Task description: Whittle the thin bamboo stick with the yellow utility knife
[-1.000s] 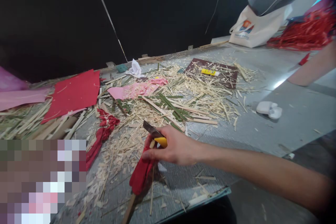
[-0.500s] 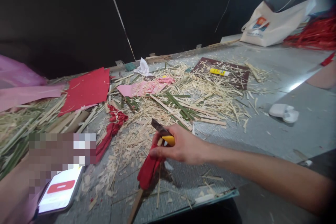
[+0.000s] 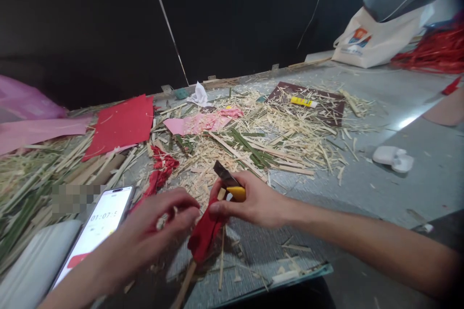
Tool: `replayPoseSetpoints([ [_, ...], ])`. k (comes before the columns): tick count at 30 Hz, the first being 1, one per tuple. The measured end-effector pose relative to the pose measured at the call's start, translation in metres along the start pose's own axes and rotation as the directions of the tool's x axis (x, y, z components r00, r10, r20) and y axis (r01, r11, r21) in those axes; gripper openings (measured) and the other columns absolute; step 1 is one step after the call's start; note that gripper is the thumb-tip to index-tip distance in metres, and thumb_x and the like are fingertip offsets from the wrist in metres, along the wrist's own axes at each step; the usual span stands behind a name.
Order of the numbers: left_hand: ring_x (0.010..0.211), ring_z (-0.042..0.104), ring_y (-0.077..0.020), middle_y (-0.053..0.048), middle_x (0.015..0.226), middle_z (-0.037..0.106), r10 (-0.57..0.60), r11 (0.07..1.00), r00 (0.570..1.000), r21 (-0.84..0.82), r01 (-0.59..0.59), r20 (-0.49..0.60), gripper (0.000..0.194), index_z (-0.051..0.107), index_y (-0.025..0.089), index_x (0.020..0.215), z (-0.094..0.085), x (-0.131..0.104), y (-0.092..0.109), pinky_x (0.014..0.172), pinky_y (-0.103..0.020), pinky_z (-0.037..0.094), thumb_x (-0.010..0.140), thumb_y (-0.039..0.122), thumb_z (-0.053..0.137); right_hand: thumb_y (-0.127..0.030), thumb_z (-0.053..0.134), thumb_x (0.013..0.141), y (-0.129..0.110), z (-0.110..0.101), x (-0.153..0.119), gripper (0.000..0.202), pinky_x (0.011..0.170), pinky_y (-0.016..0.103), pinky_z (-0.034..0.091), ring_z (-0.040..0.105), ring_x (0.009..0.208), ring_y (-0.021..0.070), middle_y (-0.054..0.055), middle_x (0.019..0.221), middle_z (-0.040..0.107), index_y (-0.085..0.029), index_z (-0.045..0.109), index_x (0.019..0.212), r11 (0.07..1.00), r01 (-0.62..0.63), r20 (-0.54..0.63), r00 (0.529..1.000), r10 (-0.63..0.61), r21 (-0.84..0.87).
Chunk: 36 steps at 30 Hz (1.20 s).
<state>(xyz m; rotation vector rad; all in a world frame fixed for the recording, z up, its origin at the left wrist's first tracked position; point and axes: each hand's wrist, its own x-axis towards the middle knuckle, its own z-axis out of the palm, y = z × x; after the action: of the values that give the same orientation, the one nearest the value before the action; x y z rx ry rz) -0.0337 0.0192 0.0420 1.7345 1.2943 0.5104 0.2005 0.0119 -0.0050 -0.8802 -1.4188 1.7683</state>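
My right hand (image 3: 246, 203) is closed around a yellow utility knife (image 3: 237, 193), its dark blade pointing up and left. The same hand pinches the upper end of a wooden stick (image 3: 184, 284) wrapped in red crepe paper (image 3: 203, 237). The bare lower end of the stick slants down toward me. My left hand (image 3: 163, 222), with fingers loosely curved and the thumb apart, hovers just left of the red wrapping; whether the fingertips touch it I cannot tell. Behind this hand lies a strip of crumpled red paper (image 3: 159, 172).
A lit phone (image 3: 105, 215) showing a timer leans at left. Bamboo shavings (image 3: 290, 140) cover the table's middle. Red paper sheet (image 3: 123, 125), pink paper (image 3: 192, 124), a yellow glue stick (image 3: 303, 102), a white earbud case (image 3: 393, 158) and a cloth bag (image 3: 369, 41) lie around.
My left hand has left the phone and moved right, to beside the red wrapping. The phone's screen shows more fully. My right hand keeps hold of the knife and stick, nearly still.
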Motion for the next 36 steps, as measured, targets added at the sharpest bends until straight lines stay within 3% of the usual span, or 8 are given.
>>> replayPoseSetpoints([
  [1,0.086,0.064,-0.0194,0.0,0.09,0.074,0.041,0.997,0.99,0.056,-0.049,0.137,0.02,0.078,0.023,0.086,0.01,0.0,0.004,0.077,-0.022,0.048,0.084,0.042,0.072,-0.028,0.088,0.075,-0.001,0.0,0.0,0.029,0.068,0.024,0.052,0.062,0.069,0.0116,0.0,0.075,0.067,-0.014,0.066,0.087,1.0,0.014,-0.015,1.0,-0.014,-0.005],
  [5,0.097,0.063,-0.0227,-0.005,0.105,0.073,-0.005,1.0,0.951,0.007,0.003,0.31,0.034,0.073,0.024,0.112,0.036,-0.004,-0.009,0.083,-0.029,0.05,0.094,0.05,0.061,-0.027,0.088,0.075,0.002,0.0,0.0,0.029,0.066,0.022,0.049,0.06,0.07,0.0111,-0.001,0.076,0.065,-0.014,0.066,0.088,0.998,0.06,-0.048,0.997,-0.061,-0.015],
  [11,0.074,0.058,-0.0171,-0.003,0.085,0.067,0.042,0.999,0.953,-0.017,-0.038,0.301,0.038,0.069,0.018,0.099,0.038,-0.005,-0.014,0.065,-0.027,0.046,0.099,0.051,0.049,-0.029,0.087,0.077,0.006,0.0,0.002,0.028,0.063,0.023,0.047,0.057,0.067,0.0111,-0.001,0.075,0.063,-0.014,0.067,0.09,0.996,0.073,-0.035,0.997,-0.076,-0.058],
  [17,0.088,0.063,-0.0183,-0.002,0.093,0.069,0.184,0.971,0.953,0.108,-0.215,0.241,0.03,0.066,0.021,0.099,0.013,-0.007,-0.004,0.081,-0.029,0.047,0.101,0.044,0.048,-0.027,0.085,0.08,0.006,0.004,0.002,0.025,0.064,0.023,0.049,0.06,0.068,0.011,0.0,0.076,0.065,-0.014,0.066,0.089,0.997,0.083,-0.02,0.996,-0.082,0.004],
  [25,0.08,0.062,-0.0176,-0.002,0.089,0.07,0.224,0.954,0.934,0.135,-0.269,0.28,0.029,0.07,0.02,0.098,0.019,-0.005,-0.007,0.073,-0.026,0.046,0.101,0.041,0.049,-0.025,0.084,0.081,0.007,0.004,0.002,0.022,0.066,0.022,0.049,0.061,0.068,0.0105,-0.001,0.076,0.065,-0.014,0.066,0.09,0.996,0.091,-0.038,0.995,-0.091,-0.008],
  [29,0.076,0.06,-0.0168,-0.002,0.084,0.068,0.146,0.988,0.94,-0.003,-0.152,0.308,0.028,0.069,0.02,0.092,0.024,-0.004,-0.012,0.07,-0.025,0.045,0.1,0.042,0.053,-0.025,0.08,0.084,0.007,0.005,0.001,0.02,0.067,0.024,0.05,0.061,0.071,0.0116,0.0,0.08,0.066,-0.014,0.066,0.093,0.993,0.116,-0.019,0.993,-0.116,-0.022],
  [32,0.078,0.059,-0.0163,-0.002,0.085,0.067,0.052,0.963,0.947,-0.269,0.036,0.316,0.025,0.07,0.021,0.097,0.033,-0.005,-0.023,0.067,-0.024,0.044,0.095,0.044,0.061,-0.024,0.075,0.089,0.006,0.005,0.0,0.015,0.07,0.024,0.05,0.061,0.074,0.0113,0.001,0.084,0.066,-0.014,0.066,0.096,0.989,0.141,-0.009,0.99,-0.141,-0.039],
  [36,0.066,0.06,-0.0136,-0.003,0.078,0.067,-0.005,0.672,0.912,-0.674,0.306,0.409,0.027,0.067,0.019,0.111,0.05,-0.005,-0.038,0.062,-0.022,0.046,0.089,0.034,0.067,-0.025,0.073,0.091,0.008,0.004,-0.002,0.015,0.071,0.024,0.05,0.061,0.076,0.0116,0.002,0.087,0.067,-0.014,0.066,0.098,0.988,0.142,0.027,0.99,-0.141,-0.056],
])
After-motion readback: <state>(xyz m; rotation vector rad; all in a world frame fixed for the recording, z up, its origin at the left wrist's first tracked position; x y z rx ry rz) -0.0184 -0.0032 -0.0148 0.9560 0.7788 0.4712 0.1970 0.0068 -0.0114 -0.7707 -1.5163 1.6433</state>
